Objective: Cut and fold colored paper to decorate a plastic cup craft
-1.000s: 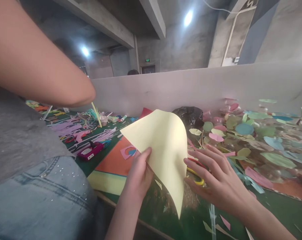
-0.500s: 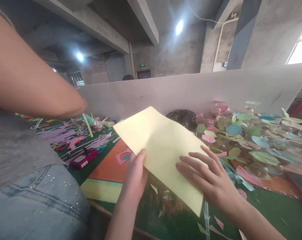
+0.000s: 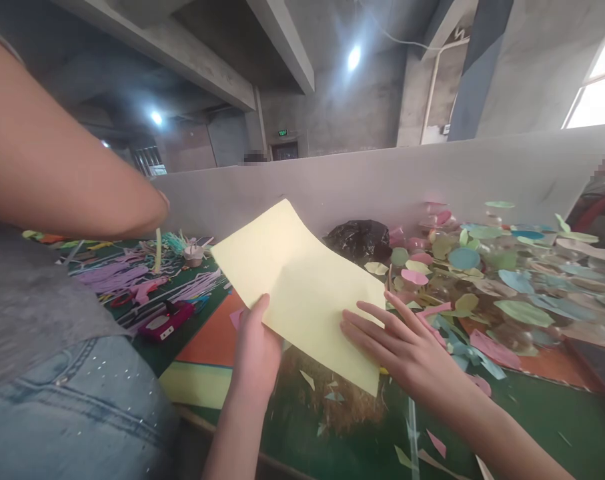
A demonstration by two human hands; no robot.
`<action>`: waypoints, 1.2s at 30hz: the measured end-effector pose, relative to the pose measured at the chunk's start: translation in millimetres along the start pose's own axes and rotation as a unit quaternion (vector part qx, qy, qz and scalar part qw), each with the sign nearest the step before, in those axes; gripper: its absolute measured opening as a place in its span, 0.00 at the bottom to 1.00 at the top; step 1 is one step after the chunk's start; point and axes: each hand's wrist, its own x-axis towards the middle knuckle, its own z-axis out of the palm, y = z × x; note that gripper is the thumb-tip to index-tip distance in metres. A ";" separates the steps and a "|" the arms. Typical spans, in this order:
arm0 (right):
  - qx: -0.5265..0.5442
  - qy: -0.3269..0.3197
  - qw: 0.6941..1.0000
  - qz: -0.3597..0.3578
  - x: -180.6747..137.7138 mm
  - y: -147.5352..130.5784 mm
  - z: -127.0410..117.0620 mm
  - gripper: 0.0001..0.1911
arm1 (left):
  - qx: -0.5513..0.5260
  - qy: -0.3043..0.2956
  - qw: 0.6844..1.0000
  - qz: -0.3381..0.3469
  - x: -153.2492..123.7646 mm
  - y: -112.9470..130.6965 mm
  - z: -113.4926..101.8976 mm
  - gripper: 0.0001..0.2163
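A pale yellow sheet of paper is held up, tilted and slightly bowed, above the table. My left hand pinches its lower left edge, thumb on top and the other fingers underneath. Across the sheet's right part lie the spread fingers of my right hand, touching the upper face; its thumb is hidden. Under the sheet, paper scraps are scattered on a worn brown patch of the green table. Left of my left hand, an orange sheet lies beside a light yellow-green one.
Close on the left stands another person, arm bent. Purple strips, a pink glue gun and a magenta box lie near them. A black plastic bag and many coloured paper pieces sit to the right, before a pale partition.
Both hands have shifted a little left with the yellow sheet, and its lower right corner has risen. The right fingers stay spread on it. The view has turned slightly.
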 end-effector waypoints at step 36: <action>0.384 0.133 0.802 0.438 6.5 2.9 0.8 0.16 | -0.053 -0.126 0.990 0.034 -28.2 -10.3 2.7 0.24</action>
